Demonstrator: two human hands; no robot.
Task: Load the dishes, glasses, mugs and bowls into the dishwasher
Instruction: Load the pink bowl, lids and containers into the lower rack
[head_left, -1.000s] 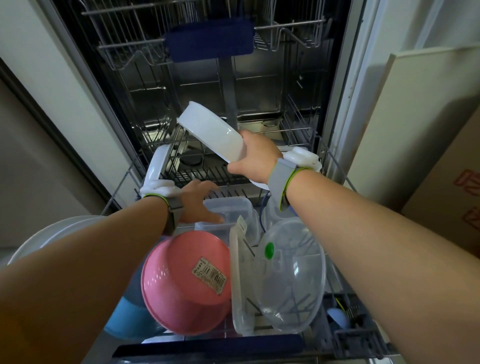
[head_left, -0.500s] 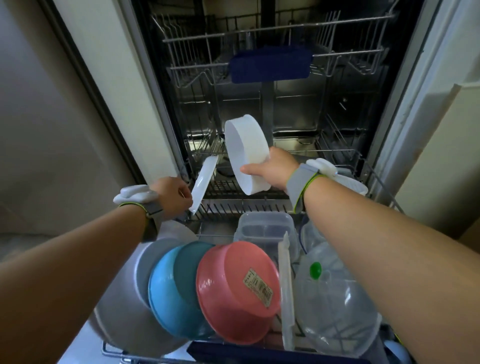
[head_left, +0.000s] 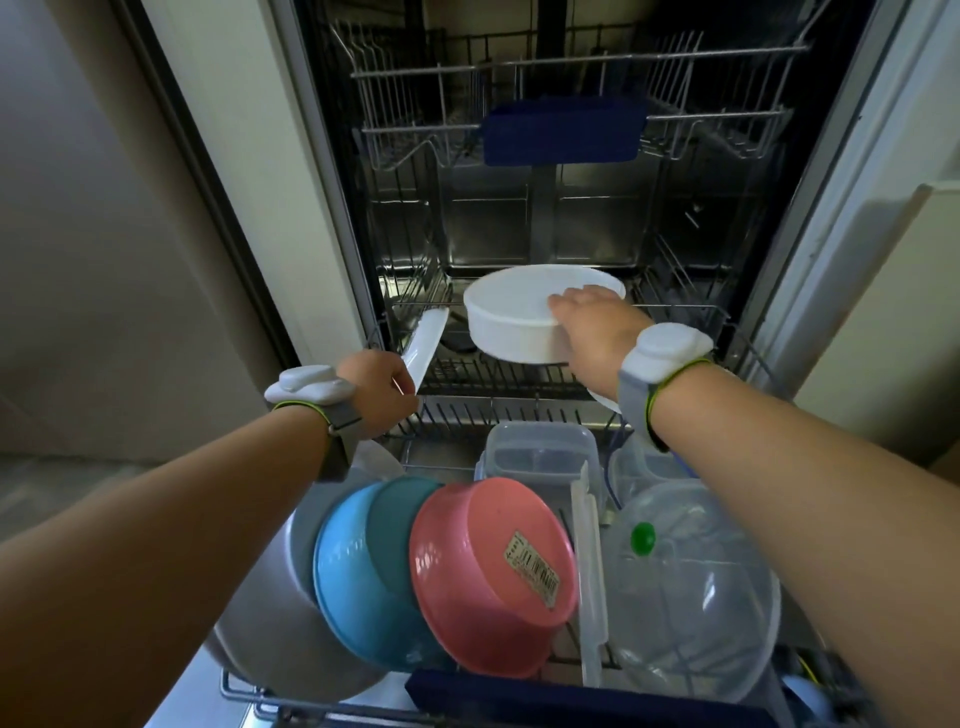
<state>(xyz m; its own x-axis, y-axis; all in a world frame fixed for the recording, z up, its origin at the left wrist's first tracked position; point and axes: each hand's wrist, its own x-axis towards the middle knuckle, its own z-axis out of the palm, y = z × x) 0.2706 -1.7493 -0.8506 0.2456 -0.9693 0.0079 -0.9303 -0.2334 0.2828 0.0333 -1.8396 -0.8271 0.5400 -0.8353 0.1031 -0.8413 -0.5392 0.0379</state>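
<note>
Head view: the right hand (head_left: 592, 332) has turned the white dish (head_left: 519, 317) upside down over the lower rack (head_left: 519, 371), still gripping it; the left hand (head_left: 379, 384) grips a white plate (head_left: 423, 345).

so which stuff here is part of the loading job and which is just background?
In the job:
- white round dish, held by right hand
- white plate, held by left hand
- lower rack
- pink bowl, blue bowl

Background:
- wall
- upper rack
</note>
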